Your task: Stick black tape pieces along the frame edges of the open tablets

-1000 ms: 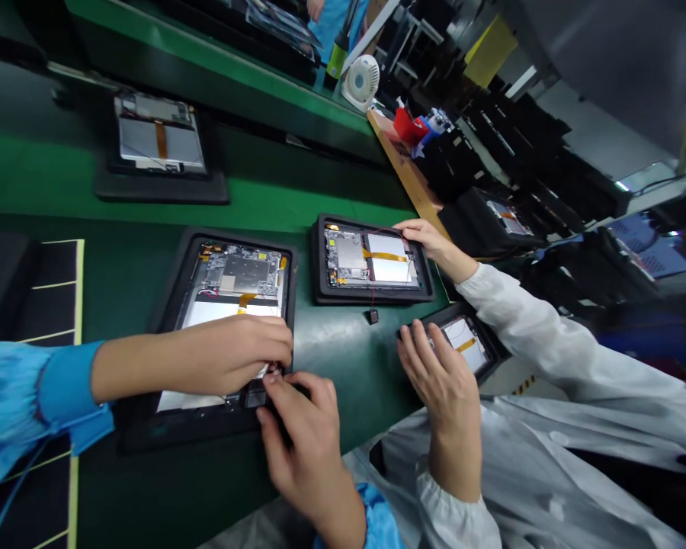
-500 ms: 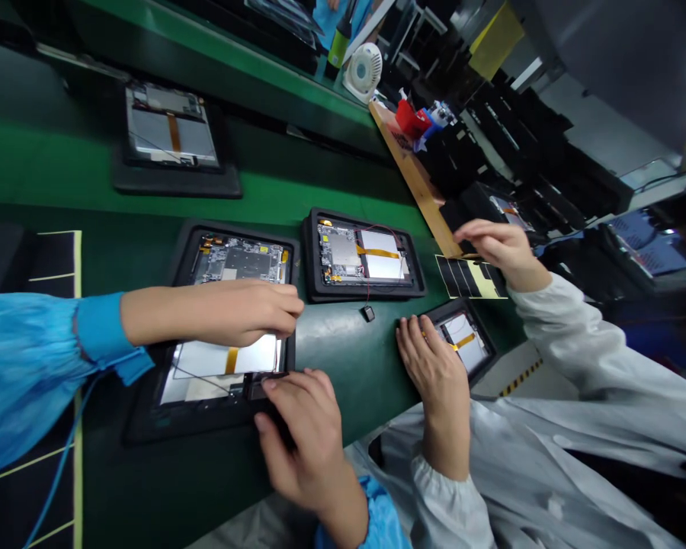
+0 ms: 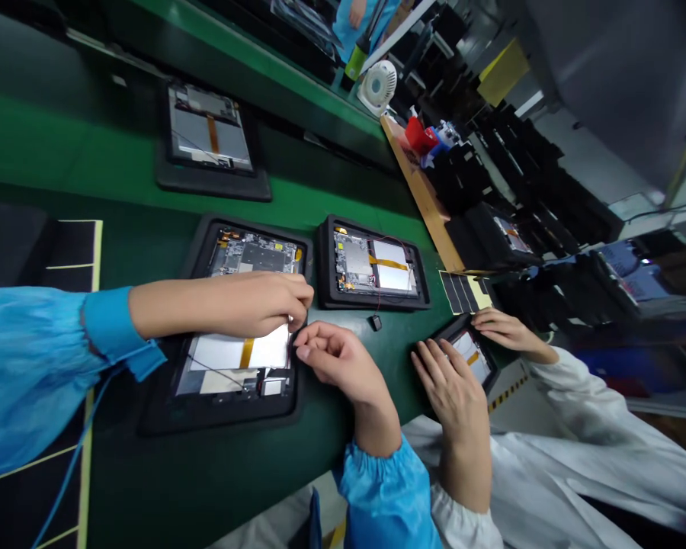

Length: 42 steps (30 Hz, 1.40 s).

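Observation:
An opened tablet lies in a black foam tray, its circuit board, silver battery and orange ribbon cable exposed. Across its middle reaches my left hand, fingers curled together at the right edge; whatever they pinch is hidden. Just below, my right hand has thumb and forefinger pressed together at the same edge, on something too small to make out. A thin dark wire crosses the tablet's lower part, near a small black part with a whitish face in its lower right corner.
Another tablet sits in foam to the right, a small black part hanging off by wire. A co-worker's hands work on a third tablet. A further tablet lies at the back; black adhesive strips lie left.
My right hand has moved up from the tablet's lower right corner to its right edge, uncovering the small part there. The co-worker's right hand has come down to their tablet. The view has shifted slightly.

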Available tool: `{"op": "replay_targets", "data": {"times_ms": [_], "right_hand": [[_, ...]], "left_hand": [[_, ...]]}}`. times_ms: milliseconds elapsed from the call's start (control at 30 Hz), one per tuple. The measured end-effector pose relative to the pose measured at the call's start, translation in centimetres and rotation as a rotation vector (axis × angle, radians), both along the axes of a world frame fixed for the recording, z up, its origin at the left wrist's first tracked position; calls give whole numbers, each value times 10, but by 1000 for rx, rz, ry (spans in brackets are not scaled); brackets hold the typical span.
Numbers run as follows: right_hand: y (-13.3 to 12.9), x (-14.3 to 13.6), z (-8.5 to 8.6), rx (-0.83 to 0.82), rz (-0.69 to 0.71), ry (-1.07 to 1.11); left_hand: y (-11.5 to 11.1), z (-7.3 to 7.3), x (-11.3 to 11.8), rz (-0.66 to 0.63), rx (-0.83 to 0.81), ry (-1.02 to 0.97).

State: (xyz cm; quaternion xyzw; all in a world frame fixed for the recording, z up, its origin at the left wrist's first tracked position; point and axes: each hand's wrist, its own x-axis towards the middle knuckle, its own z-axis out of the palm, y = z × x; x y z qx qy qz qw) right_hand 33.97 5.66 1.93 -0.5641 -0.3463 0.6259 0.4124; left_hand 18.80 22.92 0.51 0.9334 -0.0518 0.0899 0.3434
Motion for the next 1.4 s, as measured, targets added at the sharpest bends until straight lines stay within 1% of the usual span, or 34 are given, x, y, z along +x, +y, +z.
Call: {"op": "replay_targets", "data": {"times_ms": [67,133,167,233,267,333,367,400,467,500,567,633,700,767,833,933,1000,1067,1133,1200,1267,1333,1400], "right_hand": [[5,3,-2,-19,18,6],[6,4,-3,-10,8,-4],[5,3,-3,12,-15,-22],[-1,-1,-3,103,-113,-107],[-5,-4,-3,171,-179,-185],[-16,-14,-4,343,-297,-414],[-22,-19,-5,430,-320,-548],[-28,-25,-6,509,-310,-680],[-38,-33,-9,627,-233,-887],[-43,-36,-10,659,-190,-950],[-51,-39,-14,689,-138,-1009],[-57,-41,-17,704,-134,-1006],[-62,-43,-20,711,-158,-995],[-65,-46,-20,713,-191,-1008],[-67,-50,-20,705,-208,-1044],[-68,-54,-20,687,-193,-1097],[-70,-57,-20,674,-207,-1120],[-72,-62,-19,650,-248,-1140],[-76,-69,-16,595,-266,-1159],[-80,-77,-14,524,-248,-1176],[-83,-85,-12,474,-210,-1187],[-85,-90,-12,447,-177,-1186],[-85,-92,-13,448,-135,-1179]], "left_hand": [[2,9,1,23,-40,110],[7,16,2,24,-85,210],[10,19,2,14,-100,245],[16,22,3,-5,-91,266],[19,23,2,2,-59,245],[21,23,1,42,49,155],[20,24,-1,65,115,102],[17,24,-4,83,183,47],[6,26,-13,107,296,-57],[0,27,-18,101,320,-112],[-13,25,-30,35,295,-199],[-20,19,-40,-64,226,-208],[-21,10,-43,-128,182,-149],[-18,2,-41,-131,159,-99],[-13,-1,-34,-124,145,-95],[-12,-3,-24,-76,89,-144],[-14,-6,-18,-47,42,-177],[-16,-10,-14,2,38,-215],[-18,-15,-10,71,64,-206],[-19,-18,-7,153,79,-139],[-19,-18,-5,202,68,-96],[-17,-17,-4,215,41,-82],[-14,-16,-4,197,11,-76]]}}
